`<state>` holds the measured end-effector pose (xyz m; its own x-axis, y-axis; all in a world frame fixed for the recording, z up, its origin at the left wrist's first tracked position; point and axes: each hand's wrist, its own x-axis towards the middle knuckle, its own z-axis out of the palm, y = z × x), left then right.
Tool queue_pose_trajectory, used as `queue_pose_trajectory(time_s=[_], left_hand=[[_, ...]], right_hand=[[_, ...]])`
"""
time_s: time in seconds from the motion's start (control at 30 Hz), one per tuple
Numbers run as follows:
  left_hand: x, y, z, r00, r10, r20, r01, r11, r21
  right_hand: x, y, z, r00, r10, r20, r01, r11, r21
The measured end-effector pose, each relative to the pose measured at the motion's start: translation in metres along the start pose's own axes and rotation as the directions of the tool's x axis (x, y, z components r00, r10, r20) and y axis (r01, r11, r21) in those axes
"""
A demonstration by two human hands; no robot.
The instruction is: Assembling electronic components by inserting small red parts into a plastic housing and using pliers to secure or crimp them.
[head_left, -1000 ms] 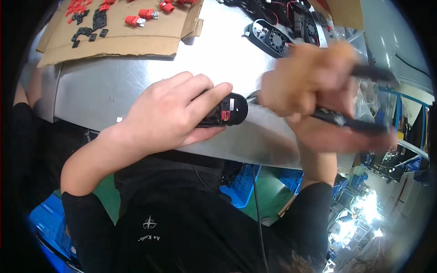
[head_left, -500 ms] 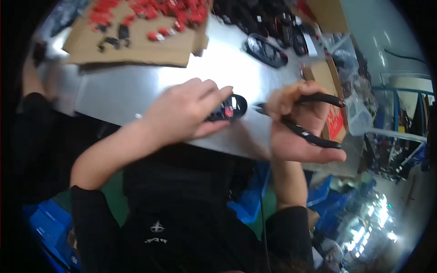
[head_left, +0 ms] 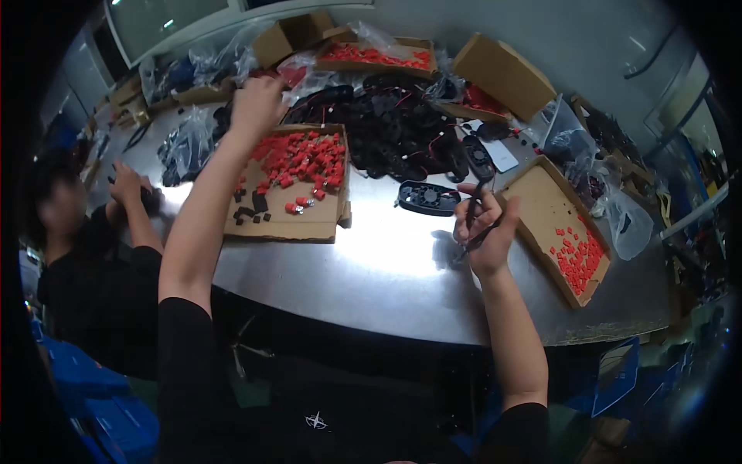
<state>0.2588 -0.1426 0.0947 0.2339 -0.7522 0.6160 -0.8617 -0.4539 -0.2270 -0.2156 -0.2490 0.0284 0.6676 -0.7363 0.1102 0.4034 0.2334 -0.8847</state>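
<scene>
Left hand stretched to the far side of the table, beyond the red caps, near the left end of a black heap. Fingers bent downward; whether they pinch anything, cannot tell.

Right hand above the table, palm partly turned up, thumb apart, fingers curled round the dark pliers (how wide the tips stand is too blurred to say). Fan casing lies on the table just left of this hand, in front of the heap.

Red caps and black pads sit on a cardboard sheet, left of the casing. Right of the right hand, a shallow box holds small red bits, mostly at its near end. Co-worker at far left.
</scene>
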Motion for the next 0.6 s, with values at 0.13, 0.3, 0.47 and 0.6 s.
queue_pose_trajectory(time_s=[0.13, 0.3, 0.47, 0.6], left_hand=[[0.032, 0.118, -0.005, 0.919, 0.389, 0.064, -0.327, 0.843, -0.427], [0.06, 0.143, 0.022, 0.87, 0.367, 0.33, -0.173, 0.853, -0.493], [0.065, 0.101, 0.022, 0.894, 0.386, 0.229, -0.234, 0.836, -0.497], [0.041, 0.089, -0.021, 0.956, 0.033, -0.292, -0.266, 0.518, -0.813]], right_hand=[[-0.012, -0.022, 0.01, 0.991, -0.119, 0.053, 0.115, 0.609, -0.785], [-0.019, -0.026, 0.03, 0.853, 0.217, 0.475, 0.443, 0.178, -0.878], [-0.029, -0.01, 0.037, 0.84, 0.181, 0.511, 0.52, -0.002, -0.854], [-0.028, 0.003, 0.042, 0.81, 0.028, 0.586, 0.587, -0.001, -0.81]])
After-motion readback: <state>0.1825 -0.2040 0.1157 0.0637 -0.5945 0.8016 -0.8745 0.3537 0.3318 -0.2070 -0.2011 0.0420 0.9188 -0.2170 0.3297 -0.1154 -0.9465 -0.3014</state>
